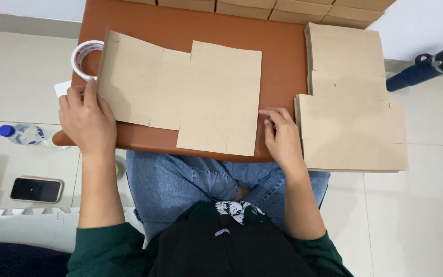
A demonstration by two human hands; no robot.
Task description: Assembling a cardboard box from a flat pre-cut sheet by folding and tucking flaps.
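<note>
A flat, unfolded brown cardboard box blank (190, 92) lies on the orange-brown table (283, 56). My left hand (87, 119) rests at the blank's left edge, fingers touching the cardboard near the table's front-left corner. My right hand (282, 136) sits at the blank's right edge, fingertips on the table beside it, between the blank and a stack of more flat cardboard blanks (352, 118). Neither hand grips anything that I can see.
A roll of tape (82, 55) lies at the table's left, partly under the blank. Folded boxes (262, 7) line the far edge. On the floor to the left are a water bottle (24, 134) and a phone (36, 189); a dark blue object (424, 69) lies at the right.
</note>
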